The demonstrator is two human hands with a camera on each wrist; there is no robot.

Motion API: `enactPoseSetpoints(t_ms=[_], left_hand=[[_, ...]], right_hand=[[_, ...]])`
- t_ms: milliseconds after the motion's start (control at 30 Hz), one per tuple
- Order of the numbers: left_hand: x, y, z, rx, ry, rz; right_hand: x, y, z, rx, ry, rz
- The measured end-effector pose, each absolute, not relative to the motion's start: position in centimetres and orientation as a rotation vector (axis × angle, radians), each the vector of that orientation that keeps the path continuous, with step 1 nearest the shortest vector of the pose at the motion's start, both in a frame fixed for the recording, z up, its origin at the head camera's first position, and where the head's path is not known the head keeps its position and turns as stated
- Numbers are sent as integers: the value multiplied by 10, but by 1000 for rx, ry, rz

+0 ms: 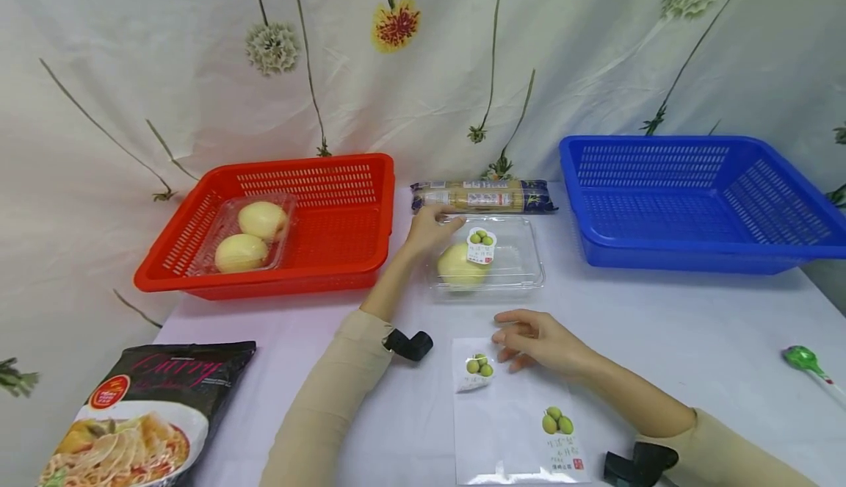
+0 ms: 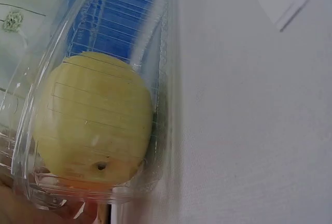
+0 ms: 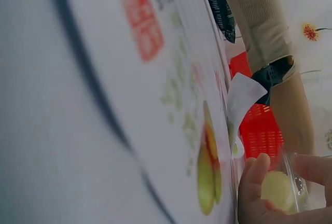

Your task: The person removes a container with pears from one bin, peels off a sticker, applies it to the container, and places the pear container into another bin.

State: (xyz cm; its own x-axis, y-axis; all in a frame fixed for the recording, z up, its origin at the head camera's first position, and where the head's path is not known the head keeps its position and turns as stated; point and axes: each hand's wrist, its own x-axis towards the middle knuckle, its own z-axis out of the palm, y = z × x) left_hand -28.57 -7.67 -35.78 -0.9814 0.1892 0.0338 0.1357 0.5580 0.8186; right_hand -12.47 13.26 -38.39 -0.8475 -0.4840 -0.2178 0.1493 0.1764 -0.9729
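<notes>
Red basket [image 1: 344, 200] far left w/ two pale yellow fruits [image 1: 251, 237] in it; blue basket [image 1: 694, 200] far right. Clear box [image 1: 489, 259] at centre holds a pale yellow fruit [image 1: 458, 267], white label w/ green fruit print [image 1: 482, 246]. Near left: black noodle bag [image 1: 145, 413] w/ red logo; backdrop white w/ flower pattern.

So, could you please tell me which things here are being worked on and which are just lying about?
In hand:
- left hand on the clear box holding one yellow fruit
- right hand on the printed bag

Lying about:
- red basket
- blue basket
- noodle pack
- curry packet
- lollipop
</notes>
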Motion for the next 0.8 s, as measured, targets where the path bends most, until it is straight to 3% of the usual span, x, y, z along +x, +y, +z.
enactPoseSetpoints(t_ms=[367,800], left_hand=[[-273,-84,-353,250,2731,1338],[-214,-85,-329,238,2575,1380]], right_hand=[[-139,130,-368,-64,1803,-2008],[-170,138,-342,-1,2052,-2063]])
